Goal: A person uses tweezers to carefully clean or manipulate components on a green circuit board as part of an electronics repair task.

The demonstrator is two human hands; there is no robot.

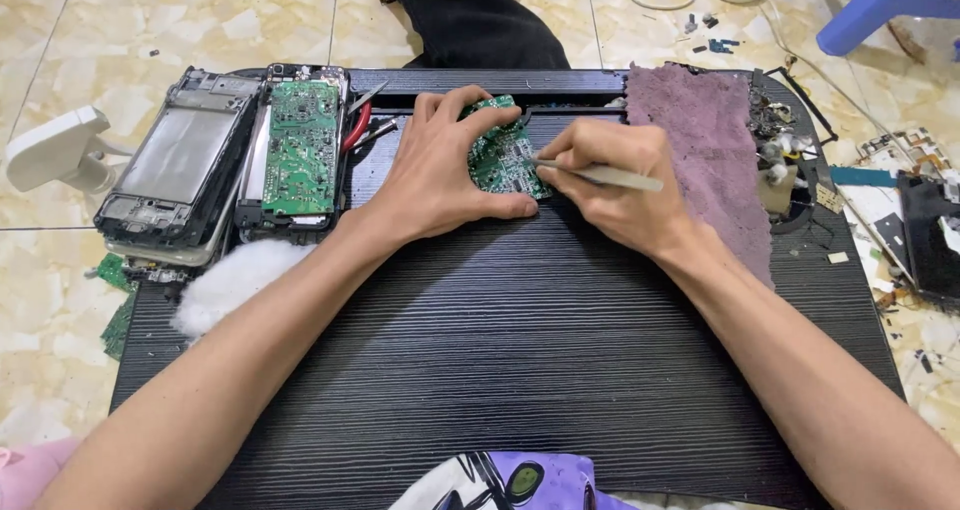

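Black ribbed bench [520, 370] fills the near field; both forearms cross it from the near edge toward the far rim.

Left hand [440, 175]: grip closed around a small green circuit board [503, 158], thumb lying along the board's near edge, fingers curled over its far edge. Board rests on the bench close to the far rim, tilted slightly, long axis running roughly near-to-far.

Right hand [610, 185]: grip pressed together on a pair of metal tweezers [600, 175]. Tweezers lie almost level, long axis left-right, tail sticking out past the knuckles to the right, tip pointing left at the board's right edge. Tip appears to touch the board, though the fingers hide the contact point. Board therefore lies directly left of the right-hand grip, and the two hands are just beside each other.

Left, farther out: white cotton wad [235, 280], then an opened device frame [180, 165] and a larger green board [300, 145], with red-handled pliers [357, 125] beside it. Right: purple cloth [705, 140], loose debris beyond it.
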